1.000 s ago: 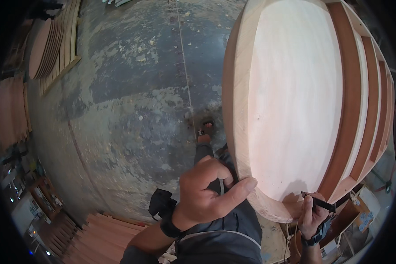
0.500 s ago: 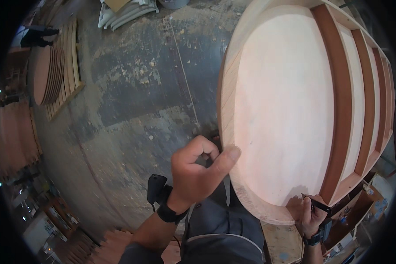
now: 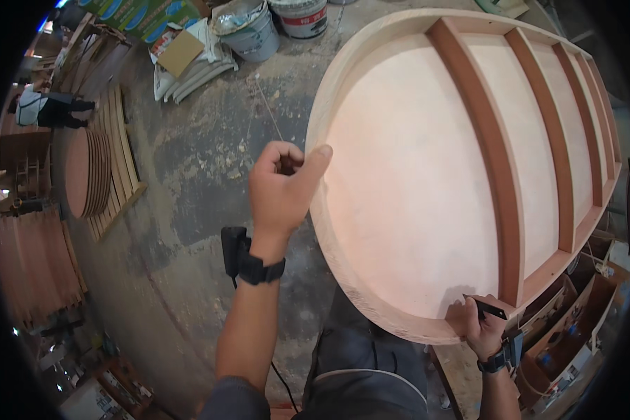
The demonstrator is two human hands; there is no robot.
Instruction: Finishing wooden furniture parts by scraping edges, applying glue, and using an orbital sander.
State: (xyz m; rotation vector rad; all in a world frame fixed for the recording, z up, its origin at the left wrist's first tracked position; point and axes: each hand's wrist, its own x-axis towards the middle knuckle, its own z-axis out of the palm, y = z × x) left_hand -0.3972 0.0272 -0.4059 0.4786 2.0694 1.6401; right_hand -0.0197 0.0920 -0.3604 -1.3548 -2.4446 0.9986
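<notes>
A large rounded wooden panel (image 3: 413,175) with a raised pale rim and several reddish-brown crosspieces (image 3: 493,154) fills the right half of the view. On its left edge rests my left hand (image 3: 287,178), closed, thumb over the rim and fingers curled at the outer side. My right hand (image 3: 484,332) is at the panel's near edge, beside the end of the first crosspiece. In its fingers is a slim black utility knife (image 3: 491,309), its thin pointed end toward the panel's inner face. The right palm is partly hidden.
At the far side stand a grey bucket (image 3: 253,35), a white tub (image 3: 301,17) and stacked sacks (image 3: 196,77). Round boards (image 3: 87,171) lean on slats at the left, with a person (image 3: 49,106) beyond. Wooden boxes (image 3: 574,329) lie at the lower right.
The view has shifted, bringing more of the far floor into sight. My left hand sits further along the left rim, away from me. My right hand still holds the knife near the same crosspiece.
</notes>
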